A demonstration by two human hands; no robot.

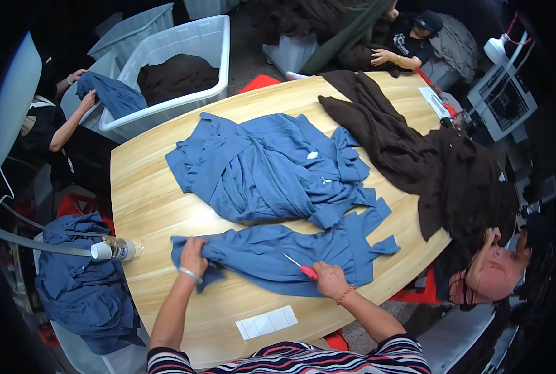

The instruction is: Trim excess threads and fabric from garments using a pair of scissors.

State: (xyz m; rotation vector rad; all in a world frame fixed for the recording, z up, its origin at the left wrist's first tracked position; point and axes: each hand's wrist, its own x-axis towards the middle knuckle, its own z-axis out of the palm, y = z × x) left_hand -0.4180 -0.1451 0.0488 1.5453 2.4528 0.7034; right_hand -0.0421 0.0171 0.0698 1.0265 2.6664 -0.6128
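Two hands work on one blue garment point(253, 252) that lies flat across the table point(222, 305), stretching from under our left hand point(193, 257) to just past our right. Our left hand has its fingers closed on the cloth at the garment's left end, where it bunches and a loose flap hangs toward us. Our right hand point(332, 280) is wrapped around the red handle of a pointed tool point(308, 272), the thin blade aimed up and to the left over the cloth; whether the tip touches the fabric, we cannot tell. We judge the garment light and soft, with no stiffness of its own: it creases readily, so a pull at one end would probably drag and wrinkle the rest. It does not look slippery, yet thin knit like this could snag or be nicked by a sharp point. We would pinch it at the gathered end beneath our left hand, or by the wider band just right of our right hand, where the fabric seems doubled and firmer, keeping our fingers clear of the blade. Beyond both hands rests a blue pile point(259, 165), close enough to the garment's far edge, ahead of our right hand, that we might catch both layers together.
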